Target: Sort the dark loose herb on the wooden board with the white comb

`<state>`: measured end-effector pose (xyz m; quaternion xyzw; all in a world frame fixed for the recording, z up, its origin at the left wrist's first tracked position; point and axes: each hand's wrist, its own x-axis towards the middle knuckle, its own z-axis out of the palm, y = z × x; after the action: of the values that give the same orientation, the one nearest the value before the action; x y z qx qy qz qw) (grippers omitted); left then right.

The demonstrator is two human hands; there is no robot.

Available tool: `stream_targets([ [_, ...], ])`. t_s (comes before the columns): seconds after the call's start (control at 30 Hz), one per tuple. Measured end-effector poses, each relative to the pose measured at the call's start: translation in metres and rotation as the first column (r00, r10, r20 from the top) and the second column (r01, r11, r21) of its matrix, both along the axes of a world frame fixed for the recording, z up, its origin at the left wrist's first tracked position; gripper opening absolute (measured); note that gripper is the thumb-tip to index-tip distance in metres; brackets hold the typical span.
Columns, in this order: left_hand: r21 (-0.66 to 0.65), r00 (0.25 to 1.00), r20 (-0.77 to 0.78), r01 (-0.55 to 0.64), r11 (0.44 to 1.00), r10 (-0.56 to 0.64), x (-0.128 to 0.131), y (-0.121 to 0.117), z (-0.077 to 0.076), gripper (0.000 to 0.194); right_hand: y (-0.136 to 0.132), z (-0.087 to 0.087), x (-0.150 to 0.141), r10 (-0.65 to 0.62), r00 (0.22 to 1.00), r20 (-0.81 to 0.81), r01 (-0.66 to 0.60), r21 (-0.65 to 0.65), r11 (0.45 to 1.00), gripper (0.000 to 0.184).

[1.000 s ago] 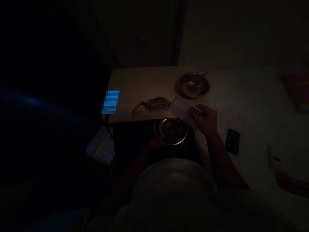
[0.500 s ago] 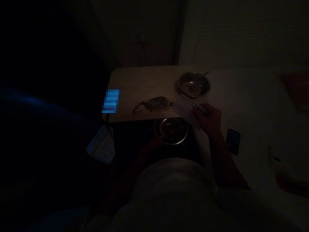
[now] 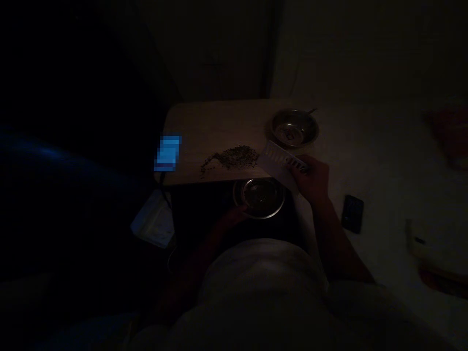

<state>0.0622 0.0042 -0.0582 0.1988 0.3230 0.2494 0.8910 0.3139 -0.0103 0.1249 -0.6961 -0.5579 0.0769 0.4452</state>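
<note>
The room is very dark; a pale wooden table sits at centre, its near edge facing the person. A heap of small dark grains lies near that edge. At three o'clock of the heap, the right hand has its fingers closed around a white slotted card, whose far edge touches the grains. At six o'clock of the heap, below the table edge, the left hand grips the rim of a steel bowl. A second steel bowl stands at one o'clock. A dark phone lies at four o'clock.
</note>
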Motion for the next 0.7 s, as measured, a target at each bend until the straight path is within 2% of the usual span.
stream_targets([
  [0.2,-0.021,0.999,-0.032,-0.014,1.0,0.013,0.002,0.001,0.002,0.047,0.001,-0.001,-0.001,0.035,0.999,-0.02,-0.035,0.005,0.999,0.02],
  [0.5,0.007,0.999,0.03,-0.027,1.0,0.027,0.003,-0.002,0.014,0.045,-0.002,0.0,0.001,0.058,0.997,-0.041,-0.059,-0.025,0.998,0.021],
  [0.7,-0.024,1.0,-0.008,-0.006,1.0,0.006,0.001,0.0,0.005,0.044,-0.005,0.002,0.003,0.063,0.997,-0.049,-0.065,-0.043,0.997,0.02],
])
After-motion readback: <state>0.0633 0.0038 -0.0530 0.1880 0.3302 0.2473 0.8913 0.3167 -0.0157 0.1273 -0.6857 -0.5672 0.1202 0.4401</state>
